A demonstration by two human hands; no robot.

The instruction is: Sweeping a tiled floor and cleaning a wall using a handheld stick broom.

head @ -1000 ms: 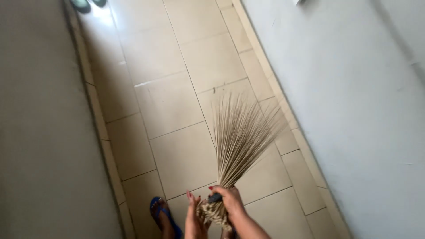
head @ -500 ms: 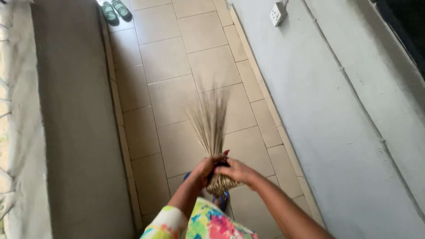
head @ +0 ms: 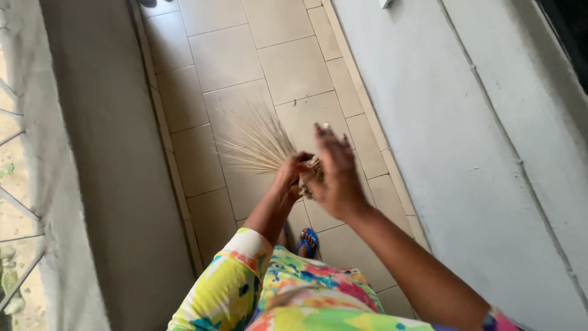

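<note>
Overhead, left hand (head: pixel 289 176) clamped around the straw broom's (head: pixel 260 149) bound end, right hand (head: pixel 335 175) flat and open against it

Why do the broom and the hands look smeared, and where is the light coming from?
Head view: the straw broom bristles and the right hand are motion-blurred, and the left hand gripping the bundle is soft too. Daylight enters at the left by the railing, so the low wall beside it lies in shade. The tiled floor is evenly lit, without glare.
</note>
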